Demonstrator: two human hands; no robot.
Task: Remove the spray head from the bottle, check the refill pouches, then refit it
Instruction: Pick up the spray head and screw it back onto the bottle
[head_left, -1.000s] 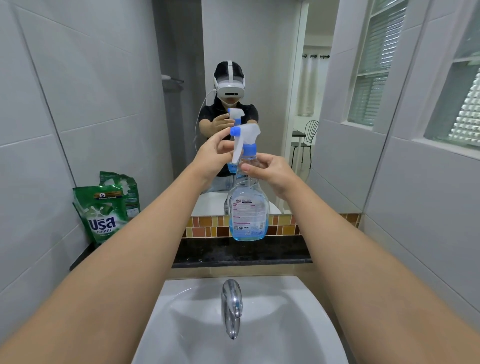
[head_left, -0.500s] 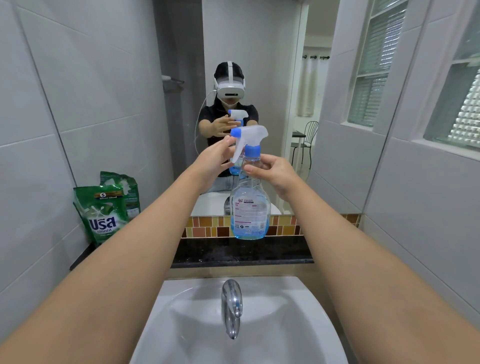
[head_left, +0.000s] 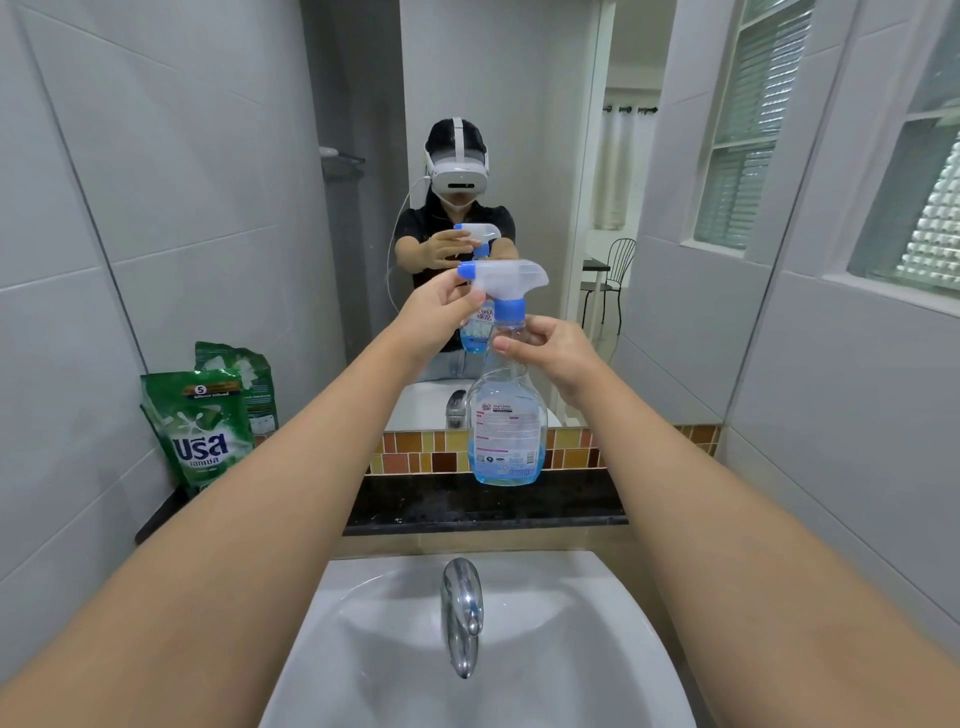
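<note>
Spray head (head_left: 506, 278) seated on bottle (head_left: 506, 426); left hand (head_left: 441, 312) pinches head, right hand (head_left: 553, 345) grips neck. Pouches (head_left: 205, 415), nine o'clock, unchecked.

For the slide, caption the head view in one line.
Over a sink, the left hand grips the spray head while the right hand holds the bottle neck.

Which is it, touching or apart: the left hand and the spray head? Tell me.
Touching. The head view shows the left hand pinching the spray head just below its blue nozzle end.
</note>
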